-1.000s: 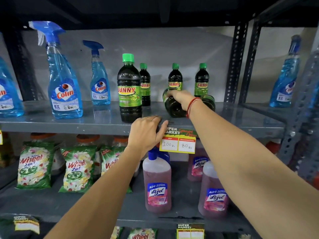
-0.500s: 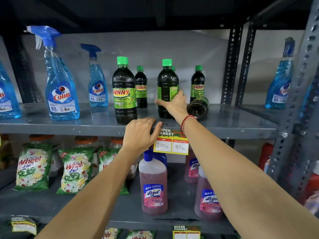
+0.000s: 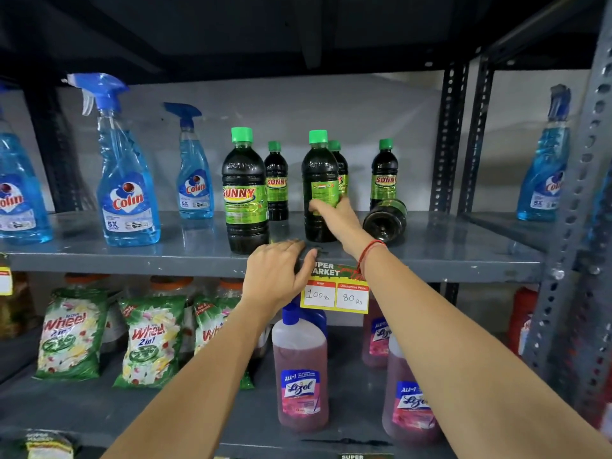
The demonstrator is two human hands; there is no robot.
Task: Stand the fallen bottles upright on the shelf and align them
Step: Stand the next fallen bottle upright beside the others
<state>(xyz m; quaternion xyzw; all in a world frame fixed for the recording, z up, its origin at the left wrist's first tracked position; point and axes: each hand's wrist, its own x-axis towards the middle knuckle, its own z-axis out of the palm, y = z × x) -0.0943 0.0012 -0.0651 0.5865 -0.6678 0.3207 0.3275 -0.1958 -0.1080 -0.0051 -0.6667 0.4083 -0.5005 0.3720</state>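
Observation:
Dark Sunny bottles with green caps stand on the grey shelf. My right hand grips the lower body of one upright bottle near the shelf's middle, its label turned away. To its right another Sunny bottle lies on its side, base toward me. A large upright Sunny bottle stands to the left, with three smaller ones behind. My left hand rests on the shelf's front edge, fingers curled over the lip.
Blue Colin spray bottles stand at the shelf's left, another on the neighbouring rack. A perforated steel upright borders the right. A price tag hangs below; Lizol bottles and Wheel packets fill the lower shelf.
My right hand lifted the fallen bottle from lying on its side to standing upright and still holds it. The left hand stayed on the shelf edge.

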